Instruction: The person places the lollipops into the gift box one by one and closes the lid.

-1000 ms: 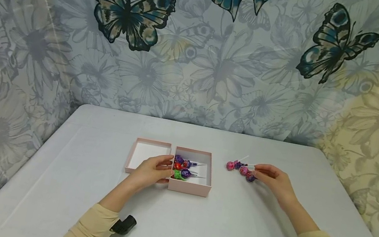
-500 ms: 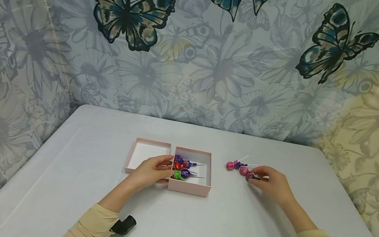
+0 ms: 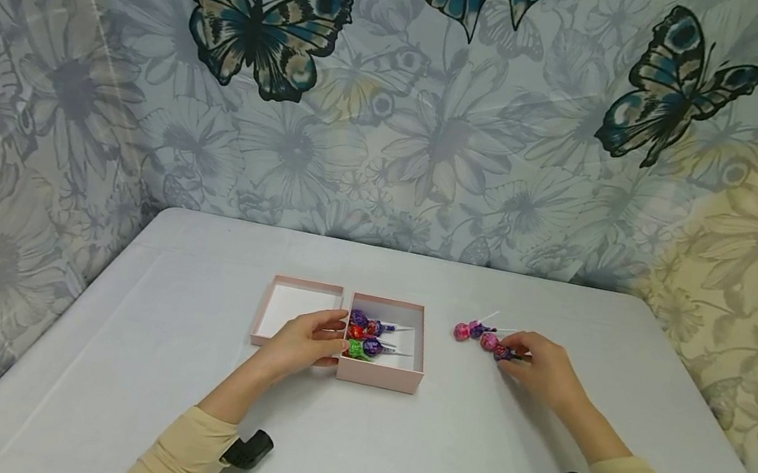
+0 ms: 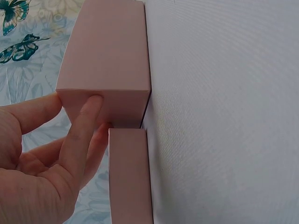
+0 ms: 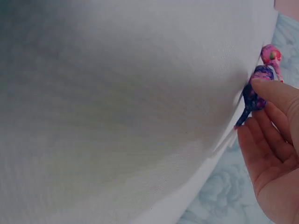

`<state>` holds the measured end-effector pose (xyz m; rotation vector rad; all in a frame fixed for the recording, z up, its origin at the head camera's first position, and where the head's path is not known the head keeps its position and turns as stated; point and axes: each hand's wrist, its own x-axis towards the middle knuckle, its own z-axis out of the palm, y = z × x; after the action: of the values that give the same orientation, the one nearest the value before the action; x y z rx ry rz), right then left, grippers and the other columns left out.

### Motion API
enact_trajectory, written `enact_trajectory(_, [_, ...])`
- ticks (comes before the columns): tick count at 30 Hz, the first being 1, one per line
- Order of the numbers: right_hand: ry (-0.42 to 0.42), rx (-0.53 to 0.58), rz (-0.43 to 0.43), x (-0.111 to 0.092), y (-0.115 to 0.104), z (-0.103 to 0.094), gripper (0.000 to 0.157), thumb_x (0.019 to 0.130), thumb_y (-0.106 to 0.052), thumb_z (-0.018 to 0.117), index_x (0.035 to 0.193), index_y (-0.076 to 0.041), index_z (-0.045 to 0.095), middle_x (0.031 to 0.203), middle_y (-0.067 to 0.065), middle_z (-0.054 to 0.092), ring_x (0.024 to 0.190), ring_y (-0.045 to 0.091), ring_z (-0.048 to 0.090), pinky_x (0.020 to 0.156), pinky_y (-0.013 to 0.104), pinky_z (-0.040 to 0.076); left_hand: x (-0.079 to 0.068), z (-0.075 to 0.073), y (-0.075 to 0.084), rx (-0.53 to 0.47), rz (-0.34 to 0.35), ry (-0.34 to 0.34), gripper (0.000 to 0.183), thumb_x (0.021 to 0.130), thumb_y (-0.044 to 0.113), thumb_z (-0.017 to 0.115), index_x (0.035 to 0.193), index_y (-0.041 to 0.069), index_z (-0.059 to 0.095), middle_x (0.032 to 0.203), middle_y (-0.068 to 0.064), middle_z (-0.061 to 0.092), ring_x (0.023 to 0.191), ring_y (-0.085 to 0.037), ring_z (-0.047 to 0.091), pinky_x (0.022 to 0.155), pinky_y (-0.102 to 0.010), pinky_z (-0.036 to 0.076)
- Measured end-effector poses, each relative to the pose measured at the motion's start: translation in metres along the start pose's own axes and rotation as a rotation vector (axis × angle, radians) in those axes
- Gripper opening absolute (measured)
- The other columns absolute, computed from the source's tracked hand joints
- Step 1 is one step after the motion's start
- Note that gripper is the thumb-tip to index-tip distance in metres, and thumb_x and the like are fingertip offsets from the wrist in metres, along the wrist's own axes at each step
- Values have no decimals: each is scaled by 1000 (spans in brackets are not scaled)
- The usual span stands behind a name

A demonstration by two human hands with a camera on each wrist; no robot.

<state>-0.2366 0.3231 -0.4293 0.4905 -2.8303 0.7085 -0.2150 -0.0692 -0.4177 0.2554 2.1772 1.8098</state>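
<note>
My left hand [image 3: 299, 343] rests its fingertips on the left side of an open pink box [image 3: 377, 377]. In the left wrist view, the fairly straight fingers [image 4: 83, 126] touch the box's end face. Inside the box lie several wrapped lollipops, among them a green one [image 3: 355, 349] and a purple one [image 3: 371, 346], white sticks pointing right. My right hand [image 3: 541, 371] pinches a dark purple lollipop [image 5: 262, 88] between thumb and fingers, low over the table right of the box. Pink lollipops [image 3: 489, 341] lie just beyond it.
The shallow pink lid [image 3: 290, 310] lies with its white inside up, close against the box's left side and partly behind my left hand. A white cloth covers the table [image 3: 399, 468]. Butterfly-patterned fabric [image 3: 439, 154] hangs behind the far edge.
My right hand has moved slightly left and down, and its fingers have gone from beside the lollipop sticks onto the nearest purple lollipop. My left hand and the box stay where they were.
</note>
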Motion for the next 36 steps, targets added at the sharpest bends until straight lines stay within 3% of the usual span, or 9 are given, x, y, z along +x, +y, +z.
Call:
enact_trajectory(15, [42,48,-10,-3,-4,3,23,80,-5,79,101,-2,71,95,10,70,89,29,65,78,42,59,-1,0,0,-11,-5,-7,57,93,5,65,145,0,43,138,-22,50,123,-35,53,81,-38,59])
enact_trajectory(30, [42,232,88,1,-24,3,27,84,-19,78,107,-6,71,103,6,71,93,23,66,80,31,59,0,0,0,-2,-4,5,57,93,5,65,144,-1,43,137,-22,51,122,-35,54,81,-39,59])
enact_trajectory(36, [13,309,213,1,-30,2,39,86,-38,75,114,-11,70,107,4,71,98,18,65,78,23,54,0,1,0,-21,-1,-1,57,93,3,64,145,-2,42,138,-24,50,123,-36,53,82,-40,58])
